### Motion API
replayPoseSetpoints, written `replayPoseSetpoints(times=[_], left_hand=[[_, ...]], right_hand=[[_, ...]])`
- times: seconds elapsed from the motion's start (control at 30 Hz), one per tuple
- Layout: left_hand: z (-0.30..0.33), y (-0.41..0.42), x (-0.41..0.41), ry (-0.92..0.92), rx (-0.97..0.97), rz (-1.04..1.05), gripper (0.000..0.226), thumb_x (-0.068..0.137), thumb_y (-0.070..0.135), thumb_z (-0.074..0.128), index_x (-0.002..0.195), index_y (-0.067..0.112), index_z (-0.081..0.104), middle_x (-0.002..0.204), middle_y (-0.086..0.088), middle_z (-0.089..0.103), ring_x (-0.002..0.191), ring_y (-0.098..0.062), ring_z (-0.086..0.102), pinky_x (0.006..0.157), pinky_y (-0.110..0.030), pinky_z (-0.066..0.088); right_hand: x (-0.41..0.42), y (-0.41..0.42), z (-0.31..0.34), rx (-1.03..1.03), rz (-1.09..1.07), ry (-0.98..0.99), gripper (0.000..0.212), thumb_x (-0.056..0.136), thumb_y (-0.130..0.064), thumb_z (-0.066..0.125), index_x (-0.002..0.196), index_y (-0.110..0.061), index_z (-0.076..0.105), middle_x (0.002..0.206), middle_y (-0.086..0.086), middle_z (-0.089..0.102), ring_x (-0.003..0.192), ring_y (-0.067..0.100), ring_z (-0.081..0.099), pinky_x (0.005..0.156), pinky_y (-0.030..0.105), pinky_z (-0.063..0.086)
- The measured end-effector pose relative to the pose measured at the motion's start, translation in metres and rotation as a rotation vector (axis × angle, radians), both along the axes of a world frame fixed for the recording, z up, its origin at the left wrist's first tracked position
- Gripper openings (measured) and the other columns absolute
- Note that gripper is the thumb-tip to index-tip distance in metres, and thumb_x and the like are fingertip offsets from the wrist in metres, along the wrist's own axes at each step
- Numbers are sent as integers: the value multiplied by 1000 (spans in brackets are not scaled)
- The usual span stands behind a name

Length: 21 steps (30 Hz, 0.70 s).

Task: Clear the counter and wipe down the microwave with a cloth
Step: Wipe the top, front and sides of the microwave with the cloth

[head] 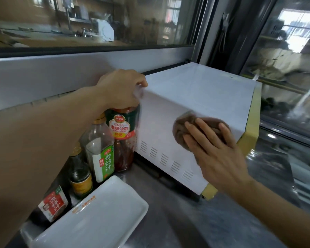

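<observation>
Currently right hand (211, 147) is flat on the brown cloth (183, 129), fingers straight and spread, pressing it against the white side panel of the microwave (195, 97). Cloth sits under the fingertips and bulges out past them toward the left hand; palm heel is off the cloth, on bare panel. Grip there is fully open, nothing curled round the cloth, just pressure.

Left hand (120, 88) is at the microwave's top rear corner, fingers curled over the edge. Blur at the fingertips, so how firmly that grip has the corner I cannot tell; it looks closed on the edge. Left forearm reaches in over the bottles.

Right wrist is bent back, forearm coming up from the lower right, hand angled along the panel.

Edges: vent slots (168, 161) run in a row just below the right hand. Yellow front trim (252, 126) is just beyond the fingertips on the far side. Panel between the two hands is bare white.

Under the left hand, touching or nearly touching the microwave side: tomato sauce bottle (123, 138). Beside it, a clear bottle with a green label (100, 149), then a small dark bottle (80, 173), then a red-label bottle (52, 205). White rectangular tray (97, 217) lies on the steel surface (177, 221) below both hands, near the bottles.
</observation>
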<state>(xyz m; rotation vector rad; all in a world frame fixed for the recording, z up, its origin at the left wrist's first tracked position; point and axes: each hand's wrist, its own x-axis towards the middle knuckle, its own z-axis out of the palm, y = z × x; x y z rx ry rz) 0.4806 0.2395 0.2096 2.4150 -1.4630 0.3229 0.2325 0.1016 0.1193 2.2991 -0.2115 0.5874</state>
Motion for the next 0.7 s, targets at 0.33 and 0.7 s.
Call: replayPoseSetpoints(times=[0.33,0.7], left_hand=[[2,2,-7,-75,22,52,45,82,28,68,125,27,55,129,-3,55,117,-26,50,93,-43,44],[-27,0,-41,-334,126,29,75,84,18,58,149,23,20,155,0,26,141,-19,26,116,-47,15]], right_hand=[[11,-1,3,-26,6,-57,60,84,-19,55,142,-18,39,153,4,29,143,28,23,116,47,6],[-42,-28,-28,-36,86,-319,49,90,-24,51,137,-15,43,151,5,30,143,30,22,114,54,15]])
